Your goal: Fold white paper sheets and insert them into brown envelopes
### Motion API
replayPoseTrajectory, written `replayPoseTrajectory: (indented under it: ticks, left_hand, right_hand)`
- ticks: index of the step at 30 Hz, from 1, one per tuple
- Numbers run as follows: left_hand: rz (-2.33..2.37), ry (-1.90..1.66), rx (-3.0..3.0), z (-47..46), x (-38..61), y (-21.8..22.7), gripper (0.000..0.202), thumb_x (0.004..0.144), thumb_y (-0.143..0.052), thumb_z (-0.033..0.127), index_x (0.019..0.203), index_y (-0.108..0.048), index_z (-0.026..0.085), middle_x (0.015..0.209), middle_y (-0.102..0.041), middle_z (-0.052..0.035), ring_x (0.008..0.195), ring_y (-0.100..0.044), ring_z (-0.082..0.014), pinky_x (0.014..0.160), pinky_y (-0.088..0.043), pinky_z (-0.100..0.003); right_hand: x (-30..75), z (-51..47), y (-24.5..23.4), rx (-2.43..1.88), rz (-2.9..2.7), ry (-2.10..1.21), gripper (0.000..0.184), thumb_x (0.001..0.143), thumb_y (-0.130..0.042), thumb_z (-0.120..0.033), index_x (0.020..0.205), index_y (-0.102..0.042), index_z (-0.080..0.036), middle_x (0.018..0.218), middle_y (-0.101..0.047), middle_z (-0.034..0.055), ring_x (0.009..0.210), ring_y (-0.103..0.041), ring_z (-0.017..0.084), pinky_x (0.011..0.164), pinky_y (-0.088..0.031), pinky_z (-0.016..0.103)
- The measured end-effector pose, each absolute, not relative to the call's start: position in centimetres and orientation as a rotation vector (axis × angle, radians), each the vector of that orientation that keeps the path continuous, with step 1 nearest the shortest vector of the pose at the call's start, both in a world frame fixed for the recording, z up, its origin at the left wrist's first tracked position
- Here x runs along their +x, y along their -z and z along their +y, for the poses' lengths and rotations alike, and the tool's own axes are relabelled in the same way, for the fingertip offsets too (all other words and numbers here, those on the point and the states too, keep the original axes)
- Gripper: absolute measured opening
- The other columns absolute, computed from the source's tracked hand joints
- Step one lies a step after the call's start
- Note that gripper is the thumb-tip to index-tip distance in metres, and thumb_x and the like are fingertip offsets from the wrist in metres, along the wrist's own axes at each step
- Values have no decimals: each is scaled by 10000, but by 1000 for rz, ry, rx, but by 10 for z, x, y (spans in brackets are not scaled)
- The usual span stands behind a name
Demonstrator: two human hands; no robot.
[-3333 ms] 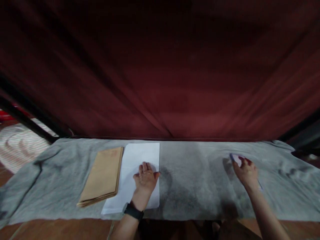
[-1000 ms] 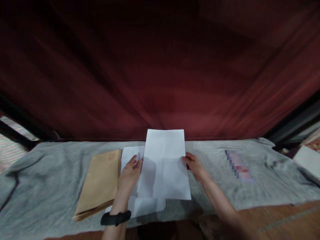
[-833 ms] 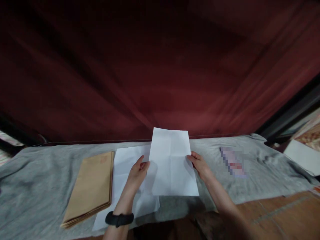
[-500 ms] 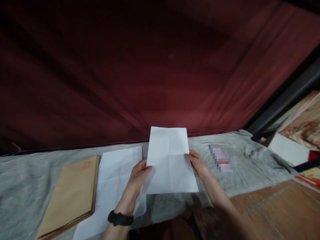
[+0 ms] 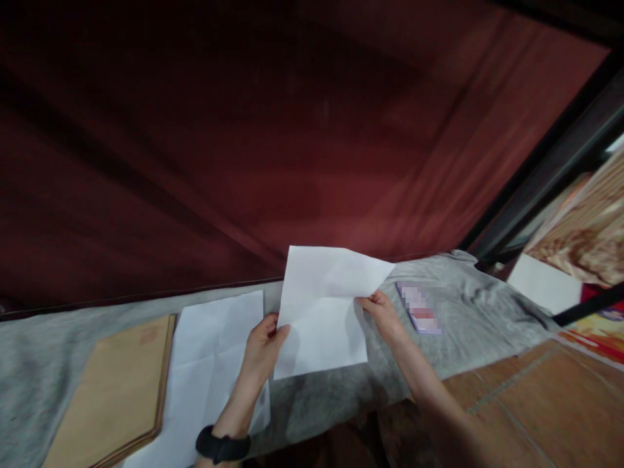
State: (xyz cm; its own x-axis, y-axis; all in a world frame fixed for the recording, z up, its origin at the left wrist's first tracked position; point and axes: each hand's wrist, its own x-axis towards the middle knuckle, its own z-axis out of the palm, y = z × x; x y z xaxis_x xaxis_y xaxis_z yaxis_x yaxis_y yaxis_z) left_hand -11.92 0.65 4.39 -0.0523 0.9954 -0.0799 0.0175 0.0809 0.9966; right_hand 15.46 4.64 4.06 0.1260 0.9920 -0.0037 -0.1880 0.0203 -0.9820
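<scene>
A white sheet of paper (image 5: 319,318) was held up over the middle of the grey cloth (image 5: 468,325), its far edge rising in front of the dark red curtain (image 5: 244,162). The sheet was blank on the side facing the camera and carried faint crease lines. Its far right corner jutted out to the right past the rest of the edge, so the sheet looked bent there. The left hand (image 5: 262,341) was closed in a pinch on the sheet's left edge, thumb on the facing side and fingers behind. The right hand (image 5: 383,315) was closed in a pinch on the right edge, just under the bent corner. A black wristband (image 5: 223,447) sat on the left wrist.

To the left of the held sheet, more white paper (image 5: 209,364) lay flat on the cloth, partly under the left forearm. Further left lay a stack of brown envelopes (image 5: 112,390), its edge just beside the white paper. A faint reddish mark near the stack's far corner was too dim to read. To the right of the right hand a small flat packet (image 5: 419,307) rested on the cloth; its face was blurred out, showing only pale purple and red. Near and right of the cloth ran a brown tiled floor (image 5: 536,409). A dark post (image 5: 546,169) slanted along the curtain's right side.
</scene>
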Motion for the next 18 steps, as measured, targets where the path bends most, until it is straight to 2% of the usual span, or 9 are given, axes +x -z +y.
replayPoseTrajectory:
  ticks: [3, 5, 7, 10, 14, 18]
  left_hand:
    - [1406, -1288, 1376, 6, -120, -44, 205, 747, -651, 376, 836, -694, 197, 814, -733, -27, 783, -669, -202, 732, -512, -296]
    - [1467, -1374, 1538, 6, -122, -44, 163, 760, -599, 286, 856, -711, 216, 884, -741, -27, 872, -674, -209, 825, -506, -314]
    - [1459, -1449, 1651, 5, -122, -43, 209, 756, -557, 211, 891, -714, 231, 975, -745, -30, 957, -672, -214, 903, -495, -339]
    - [1441, -1578, 1762, 4, -121, -44, 190, 792, -549, 181, 885, -703, 241, 1043, -739, -33, 1009, -659, -216, 947, -489, -373]
    - [1509, -1705, 1879, 5, -120, -46, 127, 855, -574, 195, 856, -692, 240, 1086, -730, -42, 1070, -632, -227, 982, -488, -407]
    - [1601, -1568, 1971, 10, -123, -39, 224, 873, -550, 179, 1017, -711, 238, 1299, -663, -65, 1235, -578, -250, 1072, -471, -450]
  right_hand:
    - [162, 48, -39, -1051, -1019, -1127, 171, 629, -785, -322, 724, -675, -232, 832, -746, 21, 833, -660, 220, 763, -489, 310]
    - [168, 46, -40, -969, -1066, -1168, 188, 618, -797, -316, 686, -641, -237, 942, -742, 24, 816, -650, 205, 701, -487, 289]
    - [171, 41, -44, -923, -1093, -1213, 201, 627, -799, -308, 693, -623, -239, 1068, -717, 20, 754, -627, 174, 632, -477, 270]
    - [173, 34, -51, -940, -1126, -1171, 194, 668, -789, -286, 732, -611, -241, 1201, -674, 28, 774, -617, 164, 639, -479, 264]
    - [174, 36, -55, -943, -1208, -1103, 226, 670, -806, -310, 695, -594, -235, 1172, -688, 45, 910, -632, 210, 708, -485, 282]
    - [176, 45, -44, -951, -1318, -1028, 259, 720, -800, -389, 673, -598, -233, 1143, -700, 62, 1011, -639, 236, 795, -490, 313]
